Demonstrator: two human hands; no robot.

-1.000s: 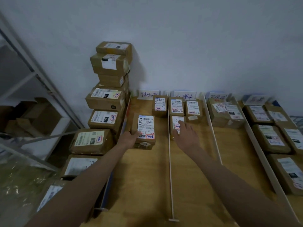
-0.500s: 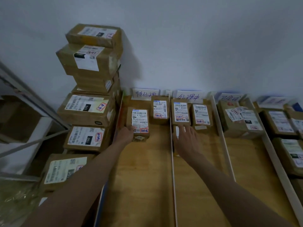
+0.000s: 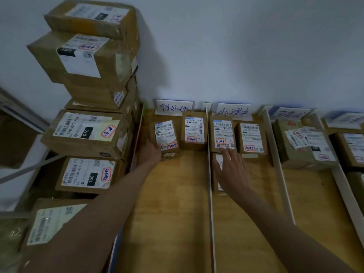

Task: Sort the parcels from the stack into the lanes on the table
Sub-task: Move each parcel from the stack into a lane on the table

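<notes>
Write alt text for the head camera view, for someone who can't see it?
A person's left hand holds a small labelled parcel at the far end of the first table lane, while the right hand, fingers spread, rests on a parcel in the second lane. A tall stack of cardboard boxes stands to the left, and more parcels fill the lanes to the right.

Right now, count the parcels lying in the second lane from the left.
3. One stands at the back left by the divider, one beside it at the back right, and a third lies in front, mostly hidden under the right hand. More could be hidden.
</notes>
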